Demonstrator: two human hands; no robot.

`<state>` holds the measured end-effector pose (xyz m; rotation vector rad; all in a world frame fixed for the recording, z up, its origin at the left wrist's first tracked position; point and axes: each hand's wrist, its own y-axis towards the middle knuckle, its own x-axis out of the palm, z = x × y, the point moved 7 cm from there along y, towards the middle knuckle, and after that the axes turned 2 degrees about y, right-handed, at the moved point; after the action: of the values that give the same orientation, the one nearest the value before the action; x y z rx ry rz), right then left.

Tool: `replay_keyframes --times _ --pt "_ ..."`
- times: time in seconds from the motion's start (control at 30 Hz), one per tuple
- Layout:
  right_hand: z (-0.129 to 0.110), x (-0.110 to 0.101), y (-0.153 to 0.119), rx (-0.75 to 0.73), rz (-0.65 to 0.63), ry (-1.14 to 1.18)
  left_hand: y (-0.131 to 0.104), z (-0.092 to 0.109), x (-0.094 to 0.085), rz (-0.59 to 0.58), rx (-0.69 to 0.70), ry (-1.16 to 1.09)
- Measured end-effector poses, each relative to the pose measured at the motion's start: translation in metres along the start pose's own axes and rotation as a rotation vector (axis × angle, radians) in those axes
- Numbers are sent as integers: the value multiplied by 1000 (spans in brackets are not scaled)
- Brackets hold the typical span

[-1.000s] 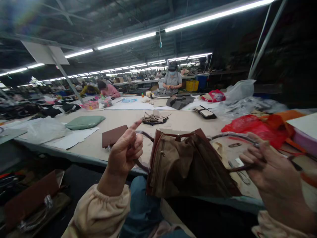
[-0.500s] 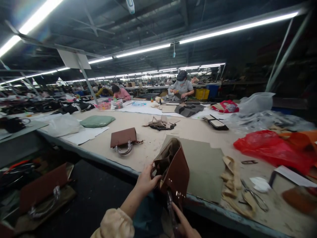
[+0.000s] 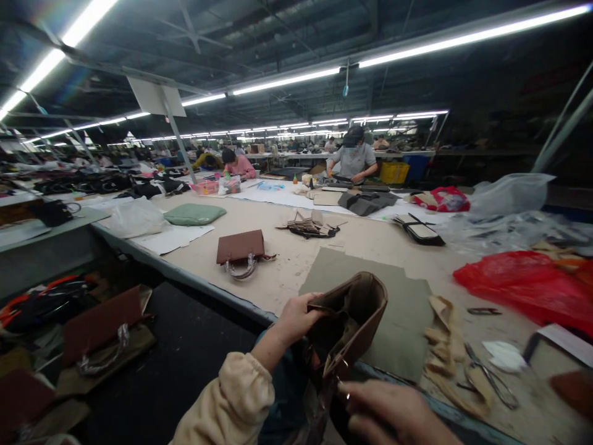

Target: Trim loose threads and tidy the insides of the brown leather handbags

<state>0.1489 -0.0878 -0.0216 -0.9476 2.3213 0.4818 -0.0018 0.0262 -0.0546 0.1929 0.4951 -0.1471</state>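
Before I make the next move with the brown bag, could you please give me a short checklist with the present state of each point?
1. Left hand holding the brown bag by its rim: ok.
2. Bag mouth open: ok, it gapes between the sides.
3. Right hand gripping the bag: cannot tell; it is blurred, close to the metal fittings.
4. Bag's inside free of loose things: cannot tell, too dark.
5. Scissors apart from the bag: ok, they lie beside the tan strips.
6. Green sheet fully in sight: not ok, the bag covers part.
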Motion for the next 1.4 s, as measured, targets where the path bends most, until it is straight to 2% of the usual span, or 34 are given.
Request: replay_keyframes --times 0.07,0.13,0.2,0.3,0.4,0.47,0.53,0.6,0.77,1.0,1.4 --pt "-5 -43 9 -32 217 -176 0 0 1 5 29 -2" --pt "-8 -66 26 -62 305 -343 1 0 0 17 40 17" --pt "-5 -69 48 -77 242 -488 0 1 0 15 54 31" --pt "5 -63 77 -18 129 -632 -2 5 -3 -11 77 27" --pt "17 -62 94 102 64 -697 -5 7 -4 -72 75 32" --pt "24 -59 98 146 -23 -689 -7 6 -5 -99 65 49" --pt "29 -56 98 145 -102 -672 -6 4 -5 -89 56 58" --pt "32 -58 96 141 -113 -685 -5 1 -4 -52 43 30" --pt "43 -76 81 208 -3 -725 2 -2 9 38 19 -102" --pt "61 -104 63 304 159 -754 12 0 30 130 -8 -31" --pt "70 -117 44 349 253 -788 16 20 47 153 91 100"
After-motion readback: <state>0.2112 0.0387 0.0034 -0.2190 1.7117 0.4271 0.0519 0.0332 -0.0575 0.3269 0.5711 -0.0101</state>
